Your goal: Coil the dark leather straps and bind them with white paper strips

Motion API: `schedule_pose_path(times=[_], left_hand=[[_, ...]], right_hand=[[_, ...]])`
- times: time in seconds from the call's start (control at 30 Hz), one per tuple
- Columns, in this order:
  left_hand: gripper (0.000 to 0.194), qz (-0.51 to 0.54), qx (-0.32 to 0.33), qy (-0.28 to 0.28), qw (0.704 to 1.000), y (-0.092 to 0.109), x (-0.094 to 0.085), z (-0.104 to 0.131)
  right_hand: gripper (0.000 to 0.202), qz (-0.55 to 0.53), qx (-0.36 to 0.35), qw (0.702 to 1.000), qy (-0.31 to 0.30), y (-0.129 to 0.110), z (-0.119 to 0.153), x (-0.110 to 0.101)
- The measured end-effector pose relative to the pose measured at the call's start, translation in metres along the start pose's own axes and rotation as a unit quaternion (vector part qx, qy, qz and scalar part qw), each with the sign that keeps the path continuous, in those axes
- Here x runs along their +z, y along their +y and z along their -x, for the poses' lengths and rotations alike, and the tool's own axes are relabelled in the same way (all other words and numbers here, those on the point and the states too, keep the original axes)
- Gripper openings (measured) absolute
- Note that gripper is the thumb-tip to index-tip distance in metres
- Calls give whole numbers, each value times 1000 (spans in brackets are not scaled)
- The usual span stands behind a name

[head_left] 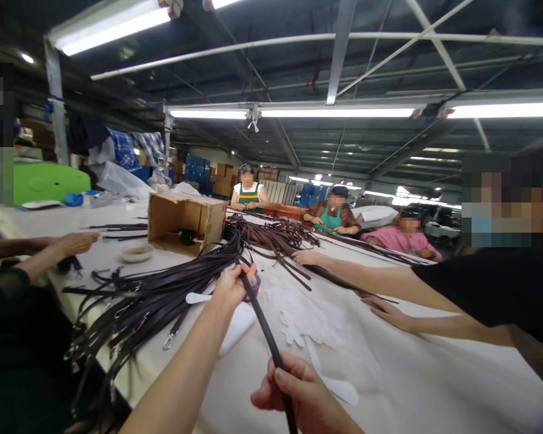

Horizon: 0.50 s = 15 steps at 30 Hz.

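A dark strap (263,322) runs from the middle of the view down to the bottom edge. My left hand (233,286) is closed on its upper part, near a purple round item (252,288) on the table. Lower down, my right hand (294,386) pinches the same strap between thumb and fingers. Left of my left hand lies a large pile of dark straps (163,286) with metal clips, some hanging over the table edge. A white flat piece (239,325) lies beside my left forearm.
An open cardboard box (210,220) stands behind the pile, with a small round dish (137,252) at its left. Brown straps (271,235) lie further back. A person's hands reach in from the right over straps; another person's hands are at left. White cut pieces (298,328) lie on the white-covered table (389,386).
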<state>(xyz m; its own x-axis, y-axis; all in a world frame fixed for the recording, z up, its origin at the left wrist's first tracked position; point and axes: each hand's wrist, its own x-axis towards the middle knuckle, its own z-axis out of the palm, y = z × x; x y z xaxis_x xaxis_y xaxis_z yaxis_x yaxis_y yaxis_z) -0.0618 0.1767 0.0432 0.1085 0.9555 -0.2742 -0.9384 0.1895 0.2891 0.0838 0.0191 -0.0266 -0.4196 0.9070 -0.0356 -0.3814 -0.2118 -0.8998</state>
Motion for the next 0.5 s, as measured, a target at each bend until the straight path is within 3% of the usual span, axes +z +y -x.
schedule_pose_path(times=[0.17,0.33,0.5], left_hand=[[22,23,18,60,998,32,-18,-24],[23,25,15,79,996,30,-35,-36],[24,19,19,84,996,23,-43,-47]], right_hand=[[28,-21,94,995,2,0,14,-5],[36,-59,118,991,-35,3,23,-15],[40,-94,121,987,-47,1,29,-20]])
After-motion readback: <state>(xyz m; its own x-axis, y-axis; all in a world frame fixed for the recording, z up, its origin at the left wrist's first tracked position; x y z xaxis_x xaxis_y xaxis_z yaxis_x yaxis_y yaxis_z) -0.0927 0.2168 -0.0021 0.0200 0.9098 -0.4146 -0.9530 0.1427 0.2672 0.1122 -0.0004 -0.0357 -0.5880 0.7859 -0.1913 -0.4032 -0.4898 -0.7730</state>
